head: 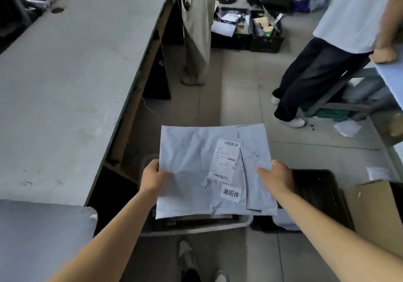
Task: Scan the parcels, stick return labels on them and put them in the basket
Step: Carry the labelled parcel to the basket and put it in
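Observation:
A flat grey plastic mailer parcel (192,157) hangs in the air in front of me, held level over the floor. It carries a shipping label with barcodes (224,160) and a white return label with black characters (230,193) near its lower edge. My left hand (152,178) grips the parcel's left edge. My right hand (275,175) grips its right edge, thumb on top. Under the parcel stands a grey-rimmed basket (196,227), mostly hidden, and to its right a black crate (316,194).
A long grey worktable (65,85) runs along the left. Two people stand ahead: one in beige trousers (196,30), one in dark trousers (309,78) leaning on a table at right. Black crates of goods (266,37) sit behind. A cardboard box (375,212) stands at right.

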Action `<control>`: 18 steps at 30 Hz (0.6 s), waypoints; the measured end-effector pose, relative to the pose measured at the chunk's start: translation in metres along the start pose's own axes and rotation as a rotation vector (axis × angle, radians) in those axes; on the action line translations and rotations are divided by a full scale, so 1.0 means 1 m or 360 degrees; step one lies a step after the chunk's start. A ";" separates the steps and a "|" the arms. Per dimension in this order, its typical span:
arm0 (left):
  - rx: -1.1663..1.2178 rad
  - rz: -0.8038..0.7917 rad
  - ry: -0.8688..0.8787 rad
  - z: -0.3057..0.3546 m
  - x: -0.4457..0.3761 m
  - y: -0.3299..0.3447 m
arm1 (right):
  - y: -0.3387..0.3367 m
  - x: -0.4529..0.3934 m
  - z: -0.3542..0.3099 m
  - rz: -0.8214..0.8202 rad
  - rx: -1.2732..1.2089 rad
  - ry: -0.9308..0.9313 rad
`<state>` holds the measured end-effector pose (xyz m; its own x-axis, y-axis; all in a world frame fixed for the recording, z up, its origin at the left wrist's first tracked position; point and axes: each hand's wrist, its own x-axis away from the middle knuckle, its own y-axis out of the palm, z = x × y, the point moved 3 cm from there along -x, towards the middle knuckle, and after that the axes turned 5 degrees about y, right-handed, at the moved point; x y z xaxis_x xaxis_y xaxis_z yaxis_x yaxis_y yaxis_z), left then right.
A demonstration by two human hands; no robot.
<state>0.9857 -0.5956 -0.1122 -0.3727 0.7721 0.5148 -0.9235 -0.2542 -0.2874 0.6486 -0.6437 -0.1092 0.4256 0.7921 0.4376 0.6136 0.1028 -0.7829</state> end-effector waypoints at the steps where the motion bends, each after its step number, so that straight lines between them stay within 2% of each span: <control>1: -0.0092 -0.0010 -0.0015 -0.008 -0.010 0.003 | 0.011 -0.007 0.005 -0.0019 0.0055 0.0015; 5: -0.0477 -0.0007 -0.0163 -0.065 -0.066 0.019 | 0.076 -0.041 0.030 -0.0126 0.0169 0.0085; 10: -0.0764 0.0020 -0.0253 -0.142 -0.140 0.040 | 0.174 -0.102 0.058 -0.0271 0.0332 0.0117; 15: -0.0815 -0.0105 -0.0381 -0.221 -0.209 0.067 | 0.262 -0.162 0.083 -0.0379 0.0393 0.0168; 18: -0.0828 -0.0096 -0.0438 -0.253 -0.241 0.089 | 0.303 -0.192 0.100 -0.0413 0.0390 0.0147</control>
<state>1.0159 -0.6567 -0.4660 -0.3951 0.5789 0.7133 -0.8038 0.1581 -0.5735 0.6863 -0.7045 -0.4748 0.3420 0.6642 0.6647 0.5363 0.4429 -0.7185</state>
